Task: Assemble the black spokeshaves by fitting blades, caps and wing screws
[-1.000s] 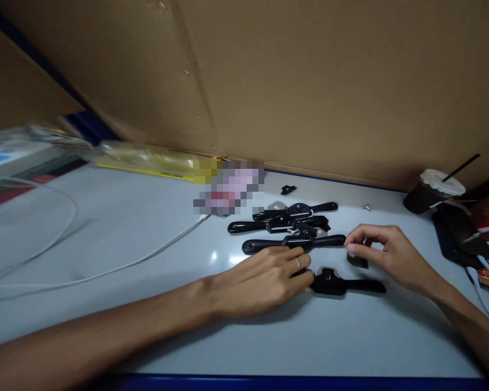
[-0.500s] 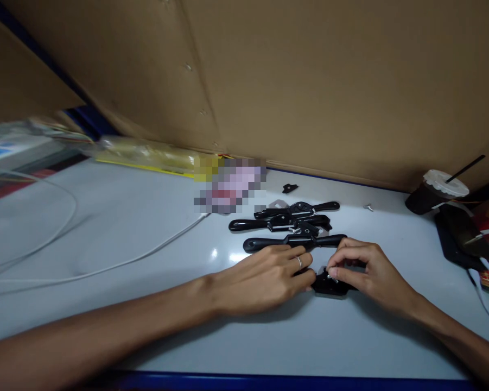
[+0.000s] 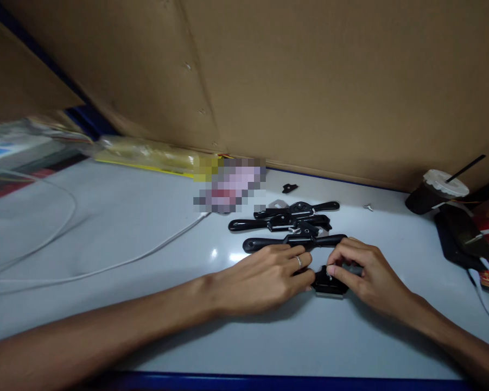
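A black spokeshave (image 3: 323, 285) lies on the white table in front of me, its blade edge toward me. My left hand (image 3: 271, 277) is closed around its left handle, which the fingers mostly hide. At the middle of the spokeshave, my right hand (image 3: 360, 270) pinches a small silver wing screw (image 3: 329, 275) between thumb and index finger. Just beyond my hands lies another black spokeshave (image 3: 264, 245). Behind it are two more, a middle spokeshave (image 3: 248, 224) and a far spokeshave (image 3: 328, 206), close together.
A loose black cap plate (image 3: 290, 188) and a wing screw (image 3: 368, 207) lie farther back. A lidded drink cup (image 3: 437, 193) with a straw stands at right. A white cable (image 3: 146, 255) crosses the left side to a blurred-out pinkish object (image 3: 238, 184). Cardboard (image 3: 329, 92) walls the back.
My right thumb and fingers have shifted slightly at the wing screw, baring more of the spokeshave's body. My left hand stays almost still.
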`<state>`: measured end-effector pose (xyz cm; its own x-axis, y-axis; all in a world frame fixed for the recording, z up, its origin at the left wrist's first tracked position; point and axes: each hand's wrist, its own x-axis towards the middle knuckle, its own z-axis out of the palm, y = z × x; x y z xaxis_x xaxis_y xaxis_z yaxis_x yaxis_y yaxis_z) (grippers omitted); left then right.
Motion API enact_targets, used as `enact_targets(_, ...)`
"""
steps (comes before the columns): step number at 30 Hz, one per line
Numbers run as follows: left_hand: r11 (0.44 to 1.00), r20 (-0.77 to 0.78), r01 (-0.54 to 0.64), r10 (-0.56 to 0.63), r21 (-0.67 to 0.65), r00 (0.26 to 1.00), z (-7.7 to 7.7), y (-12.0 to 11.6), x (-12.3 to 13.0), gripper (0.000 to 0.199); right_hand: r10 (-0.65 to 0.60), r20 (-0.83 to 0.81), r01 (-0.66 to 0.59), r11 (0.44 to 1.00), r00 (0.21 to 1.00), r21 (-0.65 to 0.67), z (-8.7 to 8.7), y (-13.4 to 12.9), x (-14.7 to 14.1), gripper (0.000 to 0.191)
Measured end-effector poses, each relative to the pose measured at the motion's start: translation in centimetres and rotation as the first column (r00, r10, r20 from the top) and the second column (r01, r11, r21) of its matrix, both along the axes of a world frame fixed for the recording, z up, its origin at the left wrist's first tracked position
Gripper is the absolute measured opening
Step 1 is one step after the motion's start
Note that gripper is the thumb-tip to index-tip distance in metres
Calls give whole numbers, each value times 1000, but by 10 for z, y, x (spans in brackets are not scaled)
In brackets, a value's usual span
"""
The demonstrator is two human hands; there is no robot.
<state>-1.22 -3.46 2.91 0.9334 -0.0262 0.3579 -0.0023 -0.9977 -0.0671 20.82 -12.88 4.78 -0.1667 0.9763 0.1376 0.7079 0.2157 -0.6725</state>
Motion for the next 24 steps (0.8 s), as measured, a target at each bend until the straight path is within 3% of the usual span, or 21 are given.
enact_targets(6, 1000, 0, 6, -6, -6, 1000, -1, 1, 0, 21, -7, 181, -20, 989, 983, 148, -4, -6, -5, 22)
enact_targets(10, 1000, 10, 12, -12, -6, 1000, 0, 1, 0, 21, -95, 358, -36, 939, 929, 342, -12, -10, -14, 25)
enact_targets(13, 1000, 26, 16, -15, -7, 1000, 0, 0, 0, 21, -124, 419, -63, 911, 899, 407, -13, -10, -17, 28)
enact_targets(17, 1000, 1, 11, -11, -7, 1000, 0, 0, 0, 20, -107, 359, -29, 935, 927, 353, -6, -8, -10, 32)
enact_targets(21, 1000, -11, 14, -14, -2, 1000, 1, 1, 0, 21, 18, 125, -50, 967, 992, 251, 3, -4, -2, 17)
enact_targets(24, 1000, 3, 10, -10, -7, 1000, 2, 1, -1, 20, 73, -3, -72, 992, 997, 104, 4, -2, -1, 19)
